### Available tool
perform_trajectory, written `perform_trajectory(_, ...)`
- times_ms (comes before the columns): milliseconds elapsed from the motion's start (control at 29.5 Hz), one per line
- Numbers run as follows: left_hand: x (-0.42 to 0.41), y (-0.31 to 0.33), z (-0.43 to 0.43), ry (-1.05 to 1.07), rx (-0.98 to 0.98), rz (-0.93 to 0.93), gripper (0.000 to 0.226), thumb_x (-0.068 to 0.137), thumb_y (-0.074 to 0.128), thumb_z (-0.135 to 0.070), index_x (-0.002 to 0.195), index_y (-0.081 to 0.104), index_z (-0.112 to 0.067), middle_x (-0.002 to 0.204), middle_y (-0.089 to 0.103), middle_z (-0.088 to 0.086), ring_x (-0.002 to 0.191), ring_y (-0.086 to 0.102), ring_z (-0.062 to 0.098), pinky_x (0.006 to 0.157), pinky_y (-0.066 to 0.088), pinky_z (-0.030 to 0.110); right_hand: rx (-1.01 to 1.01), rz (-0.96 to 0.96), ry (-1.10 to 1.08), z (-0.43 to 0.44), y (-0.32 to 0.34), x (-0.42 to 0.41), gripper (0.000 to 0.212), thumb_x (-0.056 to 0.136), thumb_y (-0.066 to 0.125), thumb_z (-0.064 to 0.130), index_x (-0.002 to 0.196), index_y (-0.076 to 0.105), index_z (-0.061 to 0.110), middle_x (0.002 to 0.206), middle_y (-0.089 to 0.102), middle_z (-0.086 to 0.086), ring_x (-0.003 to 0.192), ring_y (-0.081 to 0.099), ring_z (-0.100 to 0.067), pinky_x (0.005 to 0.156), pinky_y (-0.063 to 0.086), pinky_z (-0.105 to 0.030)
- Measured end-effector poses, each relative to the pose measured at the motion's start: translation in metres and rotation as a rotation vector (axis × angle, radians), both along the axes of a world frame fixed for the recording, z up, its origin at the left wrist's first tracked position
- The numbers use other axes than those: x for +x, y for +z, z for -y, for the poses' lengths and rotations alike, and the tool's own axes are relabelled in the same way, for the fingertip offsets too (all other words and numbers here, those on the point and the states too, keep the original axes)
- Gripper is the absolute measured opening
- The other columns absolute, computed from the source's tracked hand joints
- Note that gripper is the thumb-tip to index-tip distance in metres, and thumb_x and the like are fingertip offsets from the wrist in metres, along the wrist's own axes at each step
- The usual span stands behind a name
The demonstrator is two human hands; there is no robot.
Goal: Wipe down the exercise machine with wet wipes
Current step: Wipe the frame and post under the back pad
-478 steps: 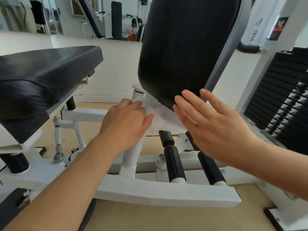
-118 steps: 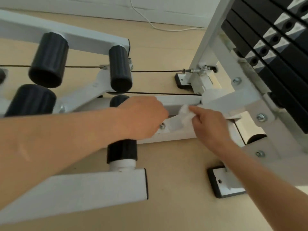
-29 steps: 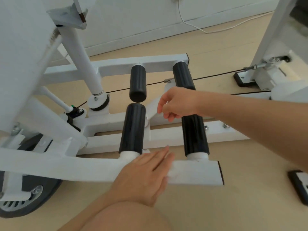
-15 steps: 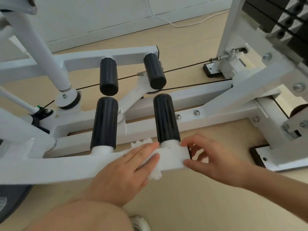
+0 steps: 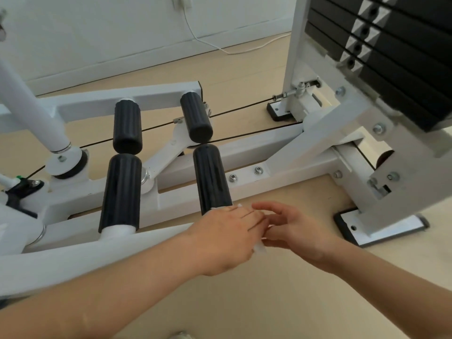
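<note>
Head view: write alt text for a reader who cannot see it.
A person's left hand presses a white wipe flat on the end of the machine's white front bar, the right hand at its fingertips. Behind them are four black rollers and, upper right, a weight stack.

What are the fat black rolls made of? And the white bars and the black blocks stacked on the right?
Black rolls: probably rubber or foam, matte, with lengthwise ribs.
White bars: likely painted metal, smooth, slightly glossy, held by shiny bolts.
Stacked black blocks: seemingly painted metal plates, flat and hard-edged; I can't be sure.
</note>
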State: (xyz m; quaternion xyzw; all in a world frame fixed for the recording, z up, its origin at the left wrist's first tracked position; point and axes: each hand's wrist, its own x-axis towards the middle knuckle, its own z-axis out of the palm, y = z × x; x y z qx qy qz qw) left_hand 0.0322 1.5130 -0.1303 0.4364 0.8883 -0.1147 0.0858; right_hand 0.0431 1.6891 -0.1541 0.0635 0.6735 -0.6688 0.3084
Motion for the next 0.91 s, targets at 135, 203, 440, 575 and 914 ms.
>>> perform_trajectory(135,-0.006,0.008,0.013,-0.136,-0.007,0.077,0.051,0.097,0.031,-0.033,0.145,0.036,-0.018,0.138,0.049,-0.001,0.129,0.044,0.020,0.104,0.043,0.038,0.058,0.012,0.050,-0.007,0.009,0.006,0.042,0.090,0.056,-0.002,0.124,0.057,0.022,0.109,0.071,-0.008,0.091,0.071,-0.021,0.086,0.057,-0.032)
perform_trajectory(203,-0.008,0.018,0.026,-0.089,0.060,0.049,0.056,0.091,0.026,-0.039,0.143,0.043,-0.025,0.140,0.052,-0.009,0.128,0.049,0.010,0.109,0.037,0.025,0.061,0.003,0.026,-0.022,0.017,0.001,0.034,0.093,0.056,0.001,0.121,0.060,0.019,0.110,0.071,-0.008,0.094,0.071,-0.024,0.084,0.056,-0.032)
perform_trajectory(440,0.006,0.039,0.050,0.269,0.212,0.154,0.069,0.078,0.071,-0.010,0.139,0.048,-0.033,0.138,0.054,-0.012,0.116,0.059,0.003,0.095,0.043,0.013,0.082,0.023,0.056,-0.046,0.038,-0.029,0.021,0.095,0.057,0.012,0.115,0.064,0.014,0.106,0.074,-0.008,0.089,0.070,-0.017,0.084,0.055,-0.030)
perform_trajectory(575,-0.023,0.068,0.021,0.578,0.427,0.256,0.033,0.093,0.054,-0.023,0.111,0.052,-0.051,0.090,0.063,-0.011,0.059,0.056,0.005,0.056,0.045,0.021,0.187,0.012,0.125,-0.030,0.042,-0.051,0.023,0.096,0.055,0.012,0.117,0.063,0.017,0.108,0.073,-0.006,0.093,0.072,-0.019,0.088,0.055,-0.032)
perform_trajectory(914,-0.160,0.015,-0.070,0.514,0.352,0.127,0.025,0.094,0.052,-0.043,0.095,0.054,-0.018,0.095,0.059,0.002,0.081,0.052,0.019,0.066,0.037,0.031,0.728,-0.108,0.281,-0.066,0.085,-0.050,0.027,0.094,0.054,0.013,0.120,0.061,0.021,0.103,0.068,0.000,0.088,0.068,-0.008,0.075,0.055,-0.021)
